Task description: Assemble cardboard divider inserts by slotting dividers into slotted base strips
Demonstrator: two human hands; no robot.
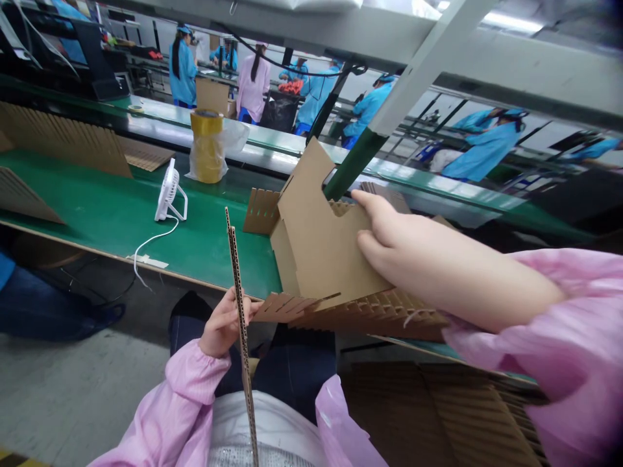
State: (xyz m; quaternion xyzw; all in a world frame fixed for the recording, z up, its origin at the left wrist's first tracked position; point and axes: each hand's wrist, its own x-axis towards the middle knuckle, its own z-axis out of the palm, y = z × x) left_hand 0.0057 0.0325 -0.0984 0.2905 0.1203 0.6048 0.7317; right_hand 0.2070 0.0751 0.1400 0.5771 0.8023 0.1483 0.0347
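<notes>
My left hand (221, 327) is closed on a brown corrugated cardboard sheet (239, 285), seen almost edge-on and upright in front of my body. Its fingertips reach past the sheet to the end of a slotted cardboard strip (285, 306). My right hand (394, 237) grips a larger cardboard panel (316, 246) with a notch in its upper edge; the thumb lies against its face, and the other fingertips are partly hidden. This panel leans over slotted cardboard dividers (384, 311) at the bench's front edge. Another slotted piece (261, 211) stands behind its left side.
On the green bench (97, 201) stand a small white fan (170, 191) with a cable and a stack of yellow tape rolls (207, 146). Slotted cardboard (63, 133) lies at the left. A slanted post (360, 159) rises behind the panel. More cardboard (438, 415) is stacked below right. People work beyond.
</notes>
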